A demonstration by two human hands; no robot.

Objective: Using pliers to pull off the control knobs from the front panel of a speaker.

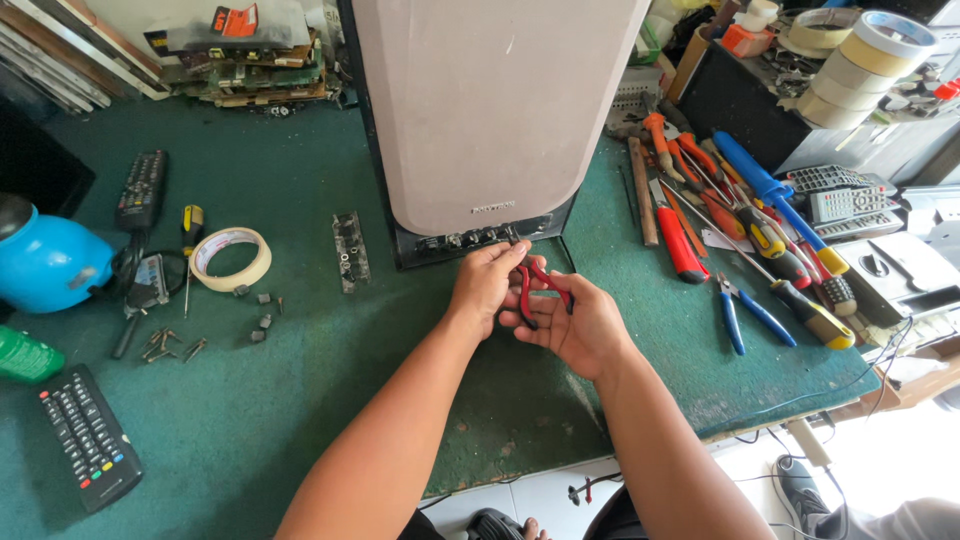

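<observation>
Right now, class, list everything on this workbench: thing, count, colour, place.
speaker cabinet: one, beige with black base, top centre
pliers: one, red handles, between both hands
tape roll: one, cream, left of centre
remote controls: two, black, left side
screws: several, grey, left
blue-handled pliers: one, right
screwdrivers and tools: many, red, orange, blue, yellow, right
tape stack: several rolls, cream, top right
blue pot: one, far left
left hand: at cabinet base
right hand: holding pliers

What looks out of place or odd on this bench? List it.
Loose screws and small grey parts lie scattered on the green mat near the tape roll. Hand tools are heaped at the right. A flat dark panel lies beside the speaker cabinet.
</observation>
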